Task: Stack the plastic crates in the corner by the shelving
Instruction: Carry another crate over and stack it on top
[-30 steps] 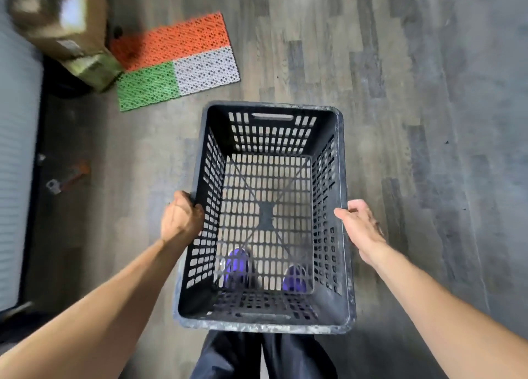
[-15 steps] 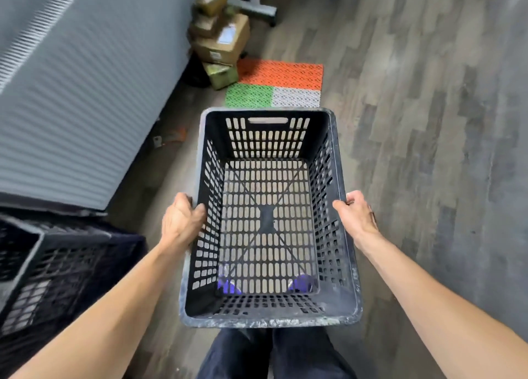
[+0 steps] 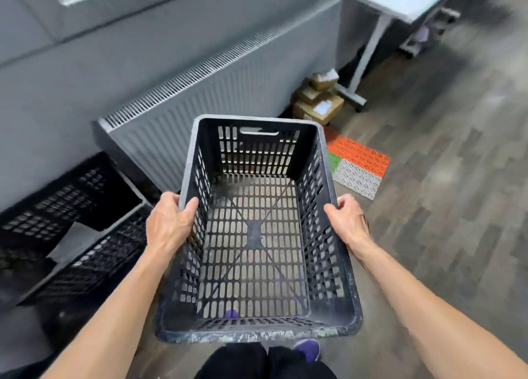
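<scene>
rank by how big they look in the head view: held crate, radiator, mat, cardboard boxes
1. held crate, though it is nearest the camera, so its lead is unsure
2. radiator
3. mat and boxes look about alike; the crate hides part of the mat, so these are unranked

Black perforated plastic crate (image 3: 254, 233): rectangular, open-topped, empty, with slotted walls and base, a handle cut-out in the far end and a scuffed near rim. Upright, carried clear of the floor. Second black slotted plastic crate (image 3: 63, 198): lower, just to its left, blurred.
</scene>
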A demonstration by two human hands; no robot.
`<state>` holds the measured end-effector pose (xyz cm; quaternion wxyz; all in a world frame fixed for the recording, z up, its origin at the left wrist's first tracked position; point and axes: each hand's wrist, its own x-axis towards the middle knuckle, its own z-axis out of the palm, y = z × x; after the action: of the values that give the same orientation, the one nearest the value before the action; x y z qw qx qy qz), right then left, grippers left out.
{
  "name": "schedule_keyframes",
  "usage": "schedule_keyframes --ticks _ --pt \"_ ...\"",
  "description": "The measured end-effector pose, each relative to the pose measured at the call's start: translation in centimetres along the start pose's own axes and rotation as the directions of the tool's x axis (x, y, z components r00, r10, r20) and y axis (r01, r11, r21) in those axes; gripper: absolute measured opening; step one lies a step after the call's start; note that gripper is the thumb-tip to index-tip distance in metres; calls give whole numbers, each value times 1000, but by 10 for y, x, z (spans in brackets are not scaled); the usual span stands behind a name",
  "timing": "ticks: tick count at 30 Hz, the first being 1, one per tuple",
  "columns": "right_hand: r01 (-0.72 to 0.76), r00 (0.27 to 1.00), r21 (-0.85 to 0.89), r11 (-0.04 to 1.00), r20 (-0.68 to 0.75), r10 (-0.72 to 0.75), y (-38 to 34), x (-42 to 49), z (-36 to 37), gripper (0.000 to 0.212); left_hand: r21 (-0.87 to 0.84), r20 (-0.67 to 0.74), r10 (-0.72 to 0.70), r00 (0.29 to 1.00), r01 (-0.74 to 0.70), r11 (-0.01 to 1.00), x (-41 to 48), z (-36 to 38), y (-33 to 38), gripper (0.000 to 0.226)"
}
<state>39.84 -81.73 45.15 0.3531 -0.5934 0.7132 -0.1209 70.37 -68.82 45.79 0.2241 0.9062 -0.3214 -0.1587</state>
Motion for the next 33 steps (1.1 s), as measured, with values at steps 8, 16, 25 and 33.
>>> schedule_keyframes --ticks 8,16,25,33 --pt "231 972 4 973 48 -231 -114 -8 43 18 -110 -181 -137 974 119 987 28 -90 -62 33" --pt "428 895 -49 902 161 -416 -206 -19 104 19 -197 -297 -347 889 299 934 39 -149 -123 29" --pt "595 762 -52 802 355 -542 -284 -6 163 19 -287 -410 -541 734 459 841 36 -174 -162 24" --pt "749 551 -1 662 556 -622 -363 21 205 16 -411 -491 -701 517 572 710 32 -177 -155 28"
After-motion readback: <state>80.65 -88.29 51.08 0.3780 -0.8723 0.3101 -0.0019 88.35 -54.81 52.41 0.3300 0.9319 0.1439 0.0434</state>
